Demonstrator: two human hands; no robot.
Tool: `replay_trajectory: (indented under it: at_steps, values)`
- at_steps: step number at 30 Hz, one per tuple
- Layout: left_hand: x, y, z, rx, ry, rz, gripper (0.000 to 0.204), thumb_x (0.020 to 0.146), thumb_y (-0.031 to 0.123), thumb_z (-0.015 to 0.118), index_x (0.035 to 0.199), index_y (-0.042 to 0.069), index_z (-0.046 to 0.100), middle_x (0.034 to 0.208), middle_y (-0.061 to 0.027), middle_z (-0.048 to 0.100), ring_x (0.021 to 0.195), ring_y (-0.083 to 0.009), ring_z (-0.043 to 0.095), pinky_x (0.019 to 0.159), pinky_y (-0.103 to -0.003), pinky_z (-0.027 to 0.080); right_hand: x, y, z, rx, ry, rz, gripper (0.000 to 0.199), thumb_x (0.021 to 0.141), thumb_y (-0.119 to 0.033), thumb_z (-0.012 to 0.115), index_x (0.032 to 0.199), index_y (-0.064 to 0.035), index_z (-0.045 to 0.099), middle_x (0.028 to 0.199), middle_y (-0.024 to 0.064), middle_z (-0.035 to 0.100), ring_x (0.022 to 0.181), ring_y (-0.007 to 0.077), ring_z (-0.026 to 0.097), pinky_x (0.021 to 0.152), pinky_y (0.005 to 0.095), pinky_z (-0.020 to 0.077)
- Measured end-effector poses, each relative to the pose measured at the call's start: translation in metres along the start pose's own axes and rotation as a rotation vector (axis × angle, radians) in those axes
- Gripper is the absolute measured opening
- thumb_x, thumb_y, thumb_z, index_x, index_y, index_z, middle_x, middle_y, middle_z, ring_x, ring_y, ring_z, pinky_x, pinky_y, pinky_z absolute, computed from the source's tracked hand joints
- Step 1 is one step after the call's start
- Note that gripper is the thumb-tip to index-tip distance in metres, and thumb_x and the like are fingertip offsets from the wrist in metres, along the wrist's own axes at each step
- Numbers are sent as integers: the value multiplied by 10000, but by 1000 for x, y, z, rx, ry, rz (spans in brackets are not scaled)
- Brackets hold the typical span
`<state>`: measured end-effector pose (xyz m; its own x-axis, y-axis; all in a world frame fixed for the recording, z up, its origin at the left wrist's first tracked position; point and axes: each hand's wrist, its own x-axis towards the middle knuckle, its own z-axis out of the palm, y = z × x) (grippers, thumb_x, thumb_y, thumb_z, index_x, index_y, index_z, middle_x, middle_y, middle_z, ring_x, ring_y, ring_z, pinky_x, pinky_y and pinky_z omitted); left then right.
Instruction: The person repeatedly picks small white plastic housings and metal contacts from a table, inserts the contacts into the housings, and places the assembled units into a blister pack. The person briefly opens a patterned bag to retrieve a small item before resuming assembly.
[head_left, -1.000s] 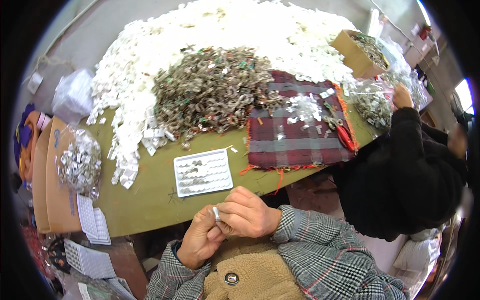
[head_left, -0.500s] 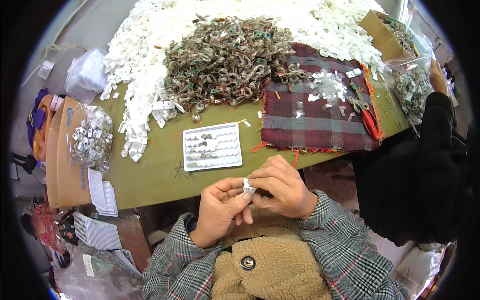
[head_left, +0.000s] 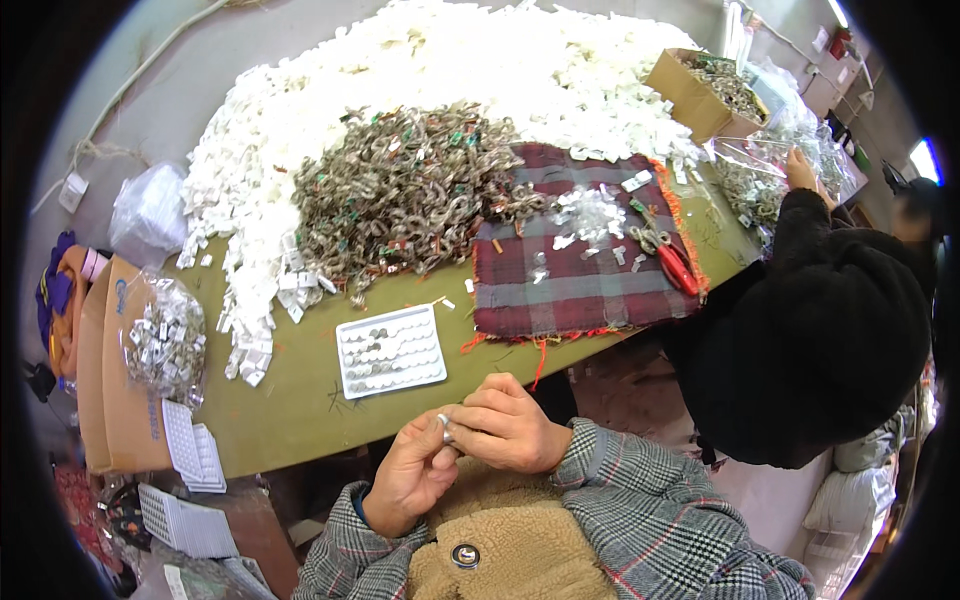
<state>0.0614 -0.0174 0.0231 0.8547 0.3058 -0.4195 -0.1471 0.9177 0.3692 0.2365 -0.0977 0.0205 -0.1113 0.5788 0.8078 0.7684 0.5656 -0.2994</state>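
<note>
Both hands meet just off the near edge of the desk (head_left: 300, 420): the left hand (head_left: 410, 475) and the right hand (head_left: 505, 428) pinch one small silvery piece (head_left: 444, 424) between their fingertips, close to the chest, likely for a steady grip on so small a thing. Just beyond lies a white compartment tray (head_left: 392, 350), partly filled, within easy reach. Farther out sit a heap of metal pieces (head_left: 405, 190), white bits (head_left: 500, 70) and a plaid cloth (head_left: 575, 270) with red-handled scissors (head_left: 672, 258).
</note>
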Motion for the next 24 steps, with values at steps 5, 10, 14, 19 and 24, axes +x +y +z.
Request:
replay_trajectory:
  at_steps: [5, 10, 14, 19, 24]
  values:
    - [6, 0, -6, 120, -65, 75, 290, 988, 177, 630, 1220, 5, 596, 929, -124, 676, 674, -119, 630, 475, -189, 455, 0, 34, -45, 160, 36, 427, 244, 805, -6, 703, 1047, -13, 675, 1068, 148, 663, 886, 310, 641, 802, 428, 523]
    - [19, 3, -3, 238, -44, -8, 273, 988, 112, 620, 1223, -22, 583, 1036, -199, 701, 771, -174, 703, 517, -208, 526, 2, 92, -60, -569, -47, 700, 175, 812, 12, 599, 975, 22, 664, 906, 146, 576, 882, 334, 593, 760, 430, 490]
    - [25, 6, 0, 304, -1, -55, 253, 970, 107, 643, 1180, -22, 585, 1005, -205, 709, 723, -183, 699, 528, -221, 542, -6, 92, -45, -485, -83, 592, 222, 771, 51, 609, 980, 20, 674, 965, 143, 590, 906, 330, 594, 792, 423, 498]
    - [26, 13, -1, 370, -16, -70, 239, 956, 65, 646, 1167, -32, 591, 1008, -218, 711, 722, -196, 709, 533, -222, 550, -7, 93, -57, -320, 131, 727, 175, 808, 106, 621, 964, 39, 660, 1010, 165, 604, 888, 341, 630, 774, 382, 531]
    - [30, 13, 0, 391, -5, -71, 221, 943, 33, 646, 1147, -36, 602, 994, -221, 713, 722, -210, 714, 538, -228, 555, 6, 93, -68, -176, 94, 870, 90, 826, 70, 658, 907, 38, 639, 908, 149, 600, 774, 316, 633, 693, 369, 515]
